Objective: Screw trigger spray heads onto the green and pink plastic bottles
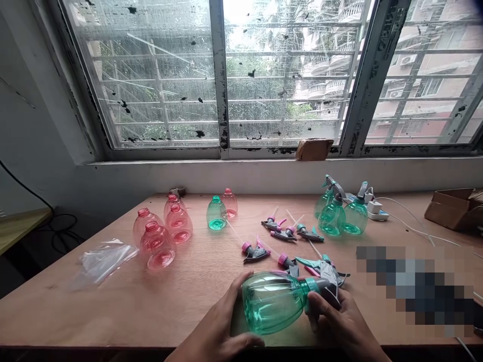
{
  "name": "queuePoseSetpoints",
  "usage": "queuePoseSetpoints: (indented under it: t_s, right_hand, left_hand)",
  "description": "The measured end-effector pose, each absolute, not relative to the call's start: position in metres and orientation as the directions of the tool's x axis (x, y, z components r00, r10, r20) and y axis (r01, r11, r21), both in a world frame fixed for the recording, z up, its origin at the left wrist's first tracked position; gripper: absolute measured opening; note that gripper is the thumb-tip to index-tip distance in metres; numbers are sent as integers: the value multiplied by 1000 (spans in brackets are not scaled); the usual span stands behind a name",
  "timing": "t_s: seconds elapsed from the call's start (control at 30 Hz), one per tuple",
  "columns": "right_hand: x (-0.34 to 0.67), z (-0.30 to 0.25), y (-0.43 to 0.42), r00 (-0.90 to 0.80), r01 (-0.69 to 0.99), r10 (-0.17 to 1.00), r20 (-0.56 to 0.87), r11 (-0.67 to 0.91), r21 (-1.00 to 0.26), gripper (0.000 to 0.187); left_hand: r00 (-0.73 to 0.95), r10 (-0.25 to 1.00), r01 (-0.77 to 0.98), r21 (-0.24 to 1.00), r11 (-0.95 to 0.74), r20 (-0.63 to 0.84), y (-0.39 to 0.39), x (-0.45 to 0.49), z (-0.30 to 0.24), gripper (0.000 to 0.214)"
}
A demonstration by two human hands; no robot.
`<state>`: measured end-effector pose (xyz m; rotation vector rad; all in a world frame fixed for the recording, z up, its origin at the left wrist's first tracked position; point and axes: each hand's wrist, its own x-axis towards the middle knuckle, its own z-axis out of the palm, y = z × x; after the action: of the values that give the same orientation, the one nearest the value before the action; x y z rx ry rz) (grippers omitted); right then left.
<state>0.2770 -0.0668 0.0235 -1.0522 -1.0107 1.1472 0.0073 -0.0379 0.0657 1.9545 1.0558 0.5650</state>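
Note:
A green see-through spray bottle (pixel 273 304) lies sideways in my hands at the table's front edge. My left hand (pixel 221 329) is closed around its base end, thumb below and fingers behind. At the neck, my right hand (pixel 345 322) grips the grey trigger sprayer (pixel 325 290) where it meets the teal collar; some of its fingers are hidden. Just beyond lie several loose sprayer heads with thin tubes, among them one with a pink collar (pixel 256 253) and one with teal parts (pixel 309 234). A green bottle without a sprayer (pixel 216 216) stands farther back.
Several open pink bottles (pixel 158 245) stand at the left, beside a clear plastic bag (pixel 107 259). Three green bottles with sprayers (pixel 332 218) are at the back right, near a power strip (pixel 377 215). A cardboard box (pixel 451 208) sits at far right; a blurred patch covers the right front.

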Motion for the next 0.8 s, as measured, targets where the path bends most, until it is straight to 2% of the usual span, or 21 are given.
queuePoseSetpoints:
  t_s: [0.17, 0.3, 0.47, 0.5, 0.63, 0.8]
  right_hand:
    - [278, 19, -69, 126, -318, 992, 25, 64, -946, 43]
    - [277, 20, -68, 121, -309, 992, 37, 74, -948, 44]
    - [277, 21, -67, 95, -309, 995, 34, 62, -949, 42]
    - [277, 21, -67, 92, -301, 995, 40, 66, -951, 42]
    - [277, 22, -67, 99, -281, 994, 48, 74, -957, 49]
    - [278, 23, -67, 78, -265, 997, 29, 48, -963, 44]
  left_hand:
    - [545, 838, 482, 815, -321, 8, -38, 5, 64, 111]
    - [581, 813, 493, 808, -323, -29, -41, 0, 66, 113]
    - [602, 798, 429, 838, -338, 14, -42, -5, 66, 69]
    - [600, 800, 419, 845, -333, 18, -41, -4, 65, 71]
    - [616, 787, 402, 851, -338, 22, -39, 2, 61, 110]
    - [575, 818, 492, 791, -364, 18, -38, 5, 59, 115]
